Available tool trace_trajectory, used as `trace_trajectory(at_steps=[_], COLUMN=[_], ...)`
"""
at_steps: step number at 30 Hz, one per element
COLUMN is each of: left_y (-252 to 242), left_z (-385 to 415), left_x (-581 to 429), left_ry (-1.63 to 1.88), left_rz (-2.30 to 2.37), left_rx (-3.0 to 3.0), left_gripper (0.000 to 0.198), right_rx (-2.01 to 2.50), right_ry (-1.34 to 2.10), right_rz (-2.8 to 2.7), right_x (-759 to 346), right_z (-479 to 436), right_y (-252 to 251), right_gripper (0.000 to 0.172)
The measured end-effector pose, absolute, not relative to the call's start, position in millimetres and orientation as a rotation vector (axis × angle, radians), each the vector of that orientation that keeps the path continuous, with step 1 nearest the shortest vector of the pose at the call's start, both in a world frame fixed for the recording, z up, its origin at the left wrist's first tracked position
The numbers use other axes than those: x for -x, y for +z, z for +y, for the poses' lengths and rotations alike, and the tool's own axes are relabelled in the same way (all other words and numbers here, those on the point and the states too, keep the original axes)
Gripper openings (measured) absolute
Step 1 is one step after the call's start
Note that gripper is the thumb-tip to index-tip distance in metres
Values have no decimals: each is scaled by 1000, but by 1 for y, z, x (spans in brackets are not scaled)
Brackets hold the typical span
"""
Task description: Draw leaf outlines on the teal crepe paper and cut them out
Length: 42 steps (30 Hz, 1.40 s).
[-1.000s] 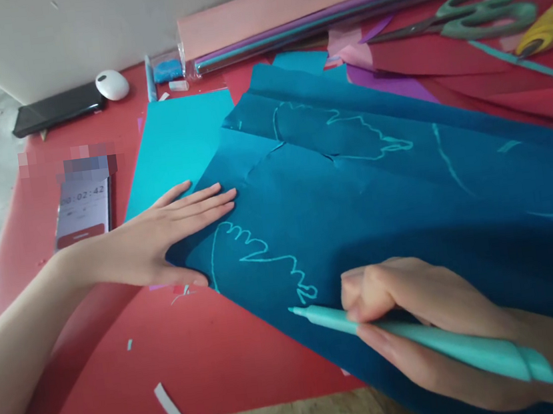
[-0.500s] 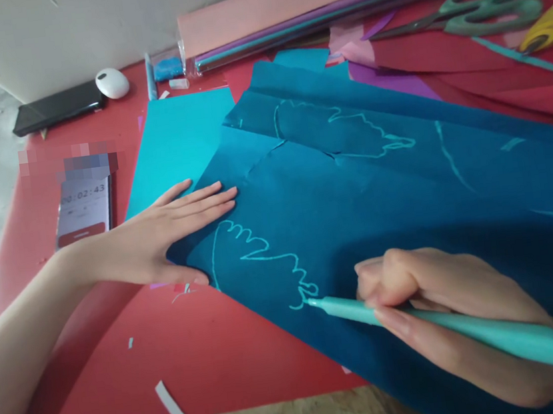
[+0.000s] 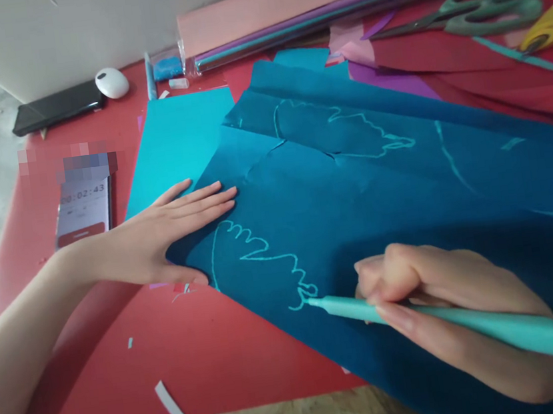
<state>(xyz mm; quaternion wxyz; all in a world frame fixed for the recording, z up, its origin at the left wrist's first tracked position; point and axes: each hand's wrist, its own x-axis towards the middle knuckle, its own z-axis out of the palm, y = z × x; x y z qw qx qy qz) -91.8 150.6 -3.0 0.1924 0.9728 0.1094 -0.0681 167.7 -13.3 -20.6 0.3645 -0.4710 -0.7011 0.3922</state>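
Note:
A large dark blue sheet of paper (image 3: 358, 217) lies over the red tabletop, with light turquoise outlines drawn on it. My left hand (image 3: 173, 230) rests flat on the sheet's left corner, fingers spread. In my right hand (image 3: 450, 306) is a turquoise marker pen (image 3: 503, 327), gripped between thumb and fingers. Its tip is at the lower end of a wavy, jagged outline (image 3: 267, 257) near the sheet's front edge. A second outline (image 3: 371, 118) shows farther back, across a crease. Beneath the blue sheet, partly covered, lies a brighter turquoise sheet (image 3: 181, 134).
A phone with a running timer (image 3: 80, 204) lies left of my left hand; behind it are a black device (image 3: 60, 107) and a white mouse-like object (image 3: 111, 83). Scissors (image 3: 488, 6) and a yellow tool (image 3: 551, 25) lie back right. Paper scraps (image 3: 174, 405) dot the front edge.
My right hand and the rear of the marker pen have shifted very slightly, with the tip still at the same spot. The left hand stays in place.

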Motion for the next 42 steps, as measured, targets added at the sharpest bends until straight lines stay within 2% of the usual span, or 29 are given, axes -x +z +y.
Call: trace_trajectory(at_steps=[10, 12, 15, 16, 19, 23, 29, 42], left_y=[6, 13, 23, 25, 22, 10, 1, -3], left_z=[152, 145, 109, 90, 30, -18, -27, -26], left_x=[94, 94, 87, 84, 71, 63, 70, 75], left_ry=[-84, 21, 287, 317, 218, 114, -23, -70], left_rz=[416, 495, 751, 835, 778, 983, 1049, 945], left_rx=[-2655, -2696, -2801, -2835, -3042, -3122, -3135, -3206], left_gripper=[75, 63, 25, 22, 33, 49, 68, 82], right_rx=[1217, 1190, 1172, 1176, 1159, 1033, 802, 642], right_ry=[1382, 1434, 1484, 1497, 1539, 1619, 1812, 1918], right_rz=[-1095, -1019, -958, -953, -978, -1097, -1181, -1418], right_x=[-167, -168, -169, -169, -168, -156, -134, -131], right_z=[0, 1, 1, 2, 11, 36, 77, 81], right_y=[-26, -27, -27, -26, -20, -8, -8, -20], right_gripper=[20, 20, 20, 21, 21, 26, 24, 19])
